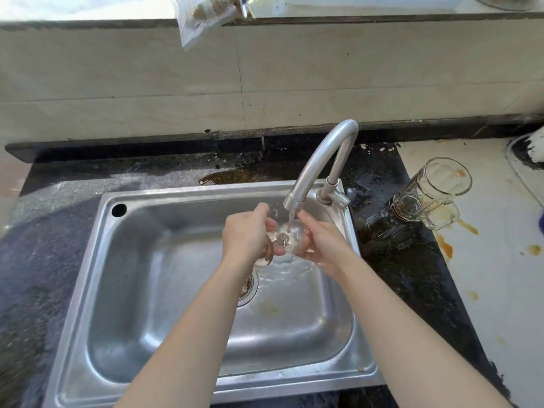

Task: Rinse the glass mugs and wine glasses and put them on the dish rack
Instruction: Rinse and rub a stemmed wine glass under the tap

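Under the faucet [321, 160], the left grip [245, 234] grasps the wine glass [291, 235] at the stem and the right grip [321, 242] cups its bowl. Wet and thin, it is likely slippery and fragile, so support the bowl.

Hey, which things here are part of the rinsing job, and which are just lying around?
Job: wine glass, gripped by left hand and right hand under the running tap, over the sink; stained mug waiting on the counter.
Lying about: bag on the ledge; brown spills on the counter.
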Motion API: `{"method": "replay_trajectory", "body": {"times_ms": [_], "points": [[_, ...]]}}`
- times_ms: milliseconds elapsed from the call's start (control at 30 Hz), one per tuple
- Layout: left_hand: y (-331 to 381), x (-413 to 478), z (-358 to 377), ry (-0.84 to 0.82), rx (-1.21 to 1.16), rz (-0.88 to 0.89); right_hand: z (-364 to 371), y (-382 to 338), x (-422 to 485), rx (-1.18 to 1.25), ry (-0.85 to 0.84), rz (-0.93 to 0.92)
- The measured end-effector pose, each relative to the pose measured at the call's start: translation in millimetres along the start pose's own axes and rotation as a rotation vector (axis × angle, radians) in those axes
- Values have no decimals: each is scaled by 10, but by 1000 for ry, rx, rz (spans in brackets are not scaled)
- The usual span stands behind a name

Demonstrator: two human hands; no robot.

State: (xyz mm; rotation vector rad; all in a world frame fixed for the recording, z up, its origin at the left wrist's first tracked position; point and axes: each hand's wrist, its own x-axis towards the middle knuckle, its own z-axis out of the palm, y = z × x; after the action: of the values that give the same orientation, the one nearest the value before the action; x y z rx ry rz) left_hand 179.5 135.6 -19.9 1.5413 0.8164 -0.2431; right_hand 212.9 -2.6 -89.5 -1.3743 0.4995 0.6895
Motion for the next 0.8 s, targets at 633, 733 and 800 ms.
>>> {"method": "replay_trajectory", "body": {"times_ms": [633, 733, 800], "points": [[-55, 20, 241, 186, 264, 571, 240, 161, 38, 493, 228, 113], [-145, -61, 215, 241, 591, 865, 288, 66, -18, 474, 309, 76], [-143, -83, 182, 274, 715, 860, 332, -2, -70, 449, 346, 24]]}}
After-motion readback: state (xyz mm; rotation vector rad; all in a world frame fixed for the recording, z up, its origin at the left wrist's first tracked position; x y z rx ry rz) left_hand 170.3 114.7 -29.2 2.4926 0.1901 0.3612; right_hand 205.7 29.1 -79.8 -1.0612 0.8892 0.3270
